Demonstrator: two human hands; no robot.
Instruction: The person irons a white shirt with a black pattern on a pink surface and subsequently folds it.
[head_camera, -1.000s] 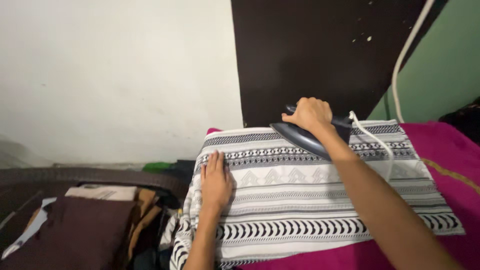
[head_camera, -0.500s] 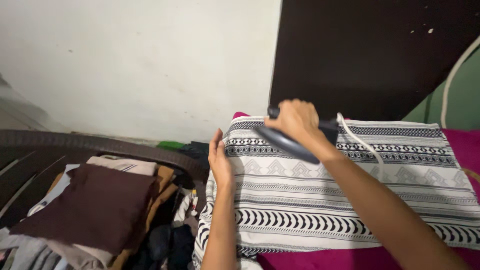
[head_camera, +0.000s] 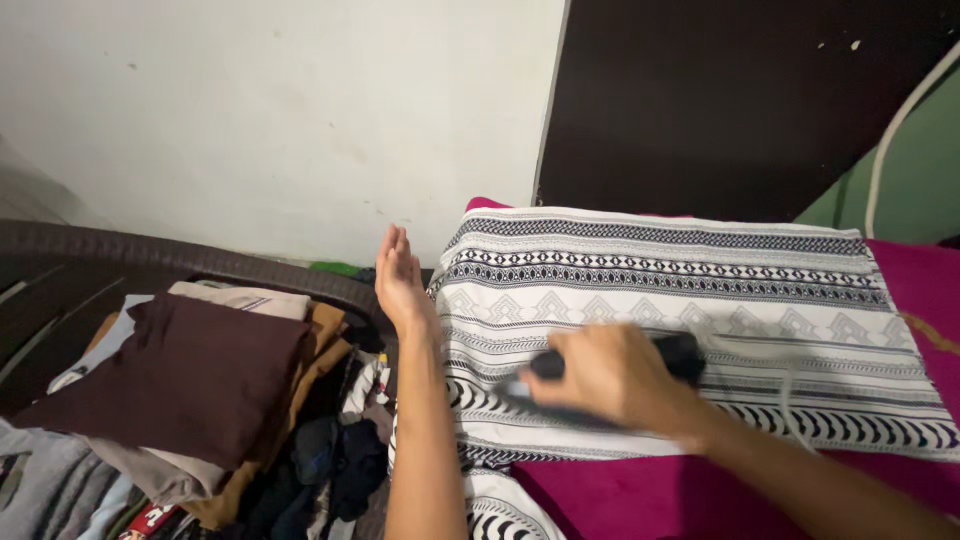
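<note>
**Iron low on the patterned cloth, left hand raised at its edge**

Here the right hand (head_camera: 610, 375) is wrapped around the handle of a dark clothes iron (head_camera: 600, 385), fingers curled over the top so that most of the iron's body is covered. The iron sits on the near part of a white cloth with black geometric bands (head_camera: 680, 290), close to the cloth's front hem. Its long axis runs roughly left to right across the view, with the narrower end toward the left and the blunt heel toward the right; motion blur smears the outline, so the exact tip is hard to fix. A pale cord (head_camera: 790, 400) trails from the heel over the cloth, faint and blurred.

The left hand (head_camera: 400, 275) is open, fingers straight and together, held edge-on just beside the cloth's left border; whether it touches the fabric cannot be told.

The cloth lies spread on a magenta cover (head_camera: 920, 280) which shows along the front and right. To the left, a dark woven basket (head_camera: 200, 265) holds a heap of folded clothes (head_camera: 190, 380), a dark brown piece on top. Behind are a pale wall (head_camera: 280, 110) and a dark panel (head_camera: 740, 100). Both forearms are cut off by the lower edge.
</note>
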